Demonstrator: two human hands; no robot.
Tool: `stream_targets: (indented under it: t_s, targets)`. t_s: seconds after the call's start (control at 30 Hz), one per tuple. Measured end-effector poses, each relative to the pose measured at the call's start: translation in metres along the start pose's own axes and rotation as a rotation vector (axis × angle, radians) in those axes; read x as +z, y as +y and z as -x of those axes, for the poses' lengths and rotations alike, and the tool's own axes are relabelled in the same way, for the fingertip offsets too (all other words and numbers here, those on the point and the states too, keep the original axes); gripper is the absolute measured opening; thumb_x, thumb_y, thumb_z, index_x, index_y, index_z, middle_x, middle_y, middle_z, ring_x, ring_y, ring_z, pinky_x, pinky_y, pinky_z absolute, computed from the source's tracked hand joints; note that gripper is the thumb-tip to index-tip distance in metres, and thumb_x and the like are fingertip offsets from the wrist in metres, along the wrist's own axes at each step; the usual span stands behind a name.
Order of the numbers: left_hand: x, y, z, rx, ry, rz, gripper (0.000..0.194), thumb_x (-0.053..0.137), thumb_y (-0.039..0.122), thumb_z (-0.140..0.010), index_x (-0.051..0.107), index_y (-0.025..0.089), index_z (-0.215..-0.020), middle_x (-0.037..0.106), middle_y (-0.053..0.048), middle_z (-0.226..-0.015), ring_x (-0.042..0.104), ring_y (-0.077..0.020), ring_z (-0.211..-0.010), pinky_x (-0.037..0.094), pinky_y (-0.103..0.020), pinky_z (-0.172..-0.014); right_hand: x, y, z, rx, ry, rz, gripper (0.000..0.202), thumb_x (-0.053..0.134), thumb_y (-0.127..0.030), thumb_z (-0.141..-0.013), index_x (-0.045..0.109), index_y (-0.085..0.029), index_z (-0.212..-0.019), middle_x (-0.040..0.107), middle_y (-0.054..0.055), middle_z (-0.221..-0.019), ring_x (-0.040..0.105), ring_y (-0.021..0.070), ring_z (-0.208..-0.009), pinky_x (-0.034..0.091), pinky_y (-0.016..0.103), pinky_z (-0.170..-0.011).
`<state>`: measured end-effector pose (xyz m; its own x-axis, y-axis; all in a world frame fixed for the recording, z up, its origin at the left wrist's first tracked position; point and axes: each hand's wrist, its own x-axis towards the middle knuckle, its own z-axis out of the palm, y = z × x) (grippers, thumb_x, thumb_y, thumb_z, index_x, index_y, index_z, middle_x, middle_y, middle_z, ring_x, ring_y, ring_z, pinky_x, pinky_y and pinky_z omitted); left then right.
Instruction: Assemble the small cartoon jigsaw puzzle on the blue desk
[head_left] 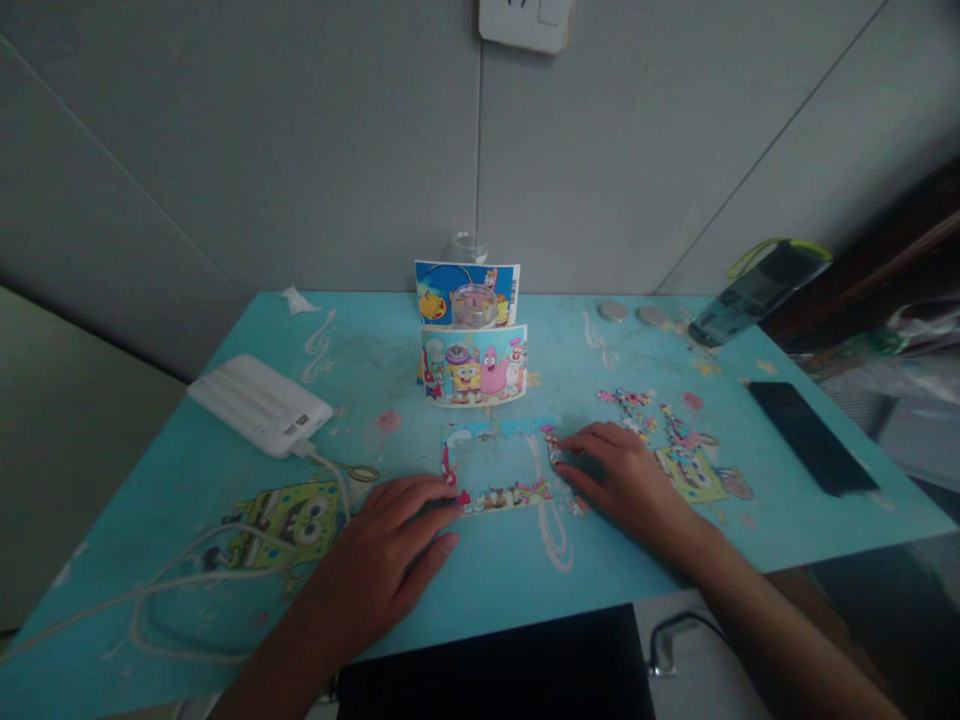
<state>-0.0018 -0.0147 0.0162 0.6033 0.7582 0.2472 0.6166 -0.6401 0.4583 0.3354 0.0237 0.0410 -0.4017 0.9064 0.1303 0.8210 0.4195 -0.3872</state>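
The puzzle border lies flat on the worktop between the two hands, a thin rectangle of joined pieces around a bare middle. The left hand rests palm down with its fingers stretched out, tips touching the border's near left corner; its thumb stands apart from them and grips nothing. The right hand has its thumb and forefinger a little apart at the border's right side, touching it; whether they pinch a piece, I cannot tell.

A few pieces lie just below the right thumb, and more loose pieces are scattered beyond the right fingers. Ahead of both sets of fingers, past the border, a front card stands before a back card. The power bank lies beyond the left fingers, off to their left, with a white cable running down beside that hand. Well to the right of the right fingers are the phone and, farther off, a tilted bottle.
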Motion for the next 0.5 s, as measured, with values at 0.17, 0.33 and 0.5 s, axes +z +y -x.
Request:
stream_targets:
  t_s: [0.17, 0.33, 0.5]
  targets:
    - [0.0020, -0.0015, 0.0000, 0.009, -0.010, -0.006, 0.034, 0.055, 0.021, -0.100, 0.060, 0.027, -0.134, 0.060, -0.005, -0.137, 0.052, -0.0242, -0.129, 0.044, -0.047, -0.110, 0.0014, 0.0014, 0.0001, 0.006, -0.002, 0.010, 0.026, 0.067, -0.035, -0.097, 0.068, -0.025, -0.121, 0.070, 0.008, -0.107, 0.065, 0.0262, -0.101, 0.051, 0.045, -0.091]
    - [0.0033, -0.0023, 0.0011, 0.011, 0.000, -0.010, 0.035, 0.056, 0.022, -0.100, 0.059, 0.027, -0.135, 0.060, -0.005, -0.137, 0.051, -0.0239, -0.129, 0.044, -0.046, -0.110, 0.0016, 0.0015, -0.0021, 0.003, -0.005, 0.012, 0.032, 0.067, -0.036, -0.097, 0.067, -0.027, -0.127, 0.070, 0.008, -0.108, 0.065, 0.0260, -0.102, 0.051, 0.045, -0.092]
    - [0.0032, -0.0022, 0.0010, 0.016, 0.002, -0.013, 0.034, 0.056, 0.022, -0.100, 0.060, 0.027, -0.133, 0.060, -0.004, -0.137, 0.051, -0.0234, -0.129, 0.043, -0.046, -0.110, 0.0013, 0.0018, -0.0043, -0.008, -0.016, -0.004, 0.028, 0.065, -0.036, -0.097, 0.068, -0.027, -0.124, 0.070, 0.007, -0.107, 0.066, 0.0257, -0.100, 0.051, 0.045, -0.091]
